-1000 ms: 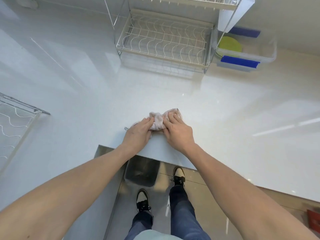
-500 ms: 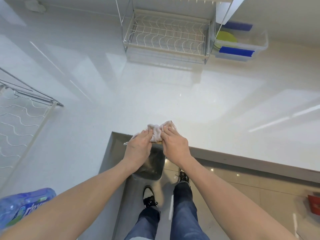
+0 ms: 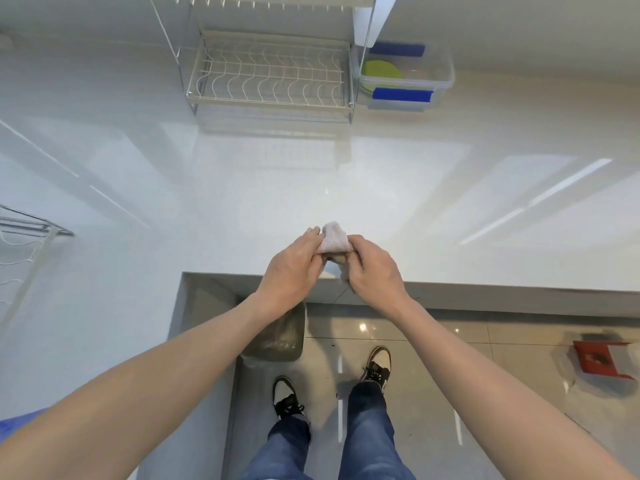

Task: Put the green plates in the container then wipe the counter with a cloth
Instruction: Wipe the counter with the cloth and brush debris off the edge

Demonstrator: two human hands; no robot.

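1. Green plates are seen lying inside the clear container at the far side of the desk, just right of the wire rack; that half of the task is judged done.
2. The cloth is held bunched between both hands over the near edge of the desk, apparently lifted off the surface; contact with the desk cannot be told for sure.
3. Left hand: fingers are curled round the left side of the cloth, knuckles up, forearm angled in from lower left.
4. Right hand: the cloth's right side is pinched by thumb and fingers, wrist slightly bent, forearm angled in from lower right.
5. Step in hand is judged as gathering or refolding the cloth for wiping.
6. To do it well: the cloth should be folded into a flat pad, laid fully on the desk, and pressed down with an even palm.
7. Long overlapping strokes are advised, worked from the rack side toward the near edge.
8. The container and rack should not be bumped during far strokes.
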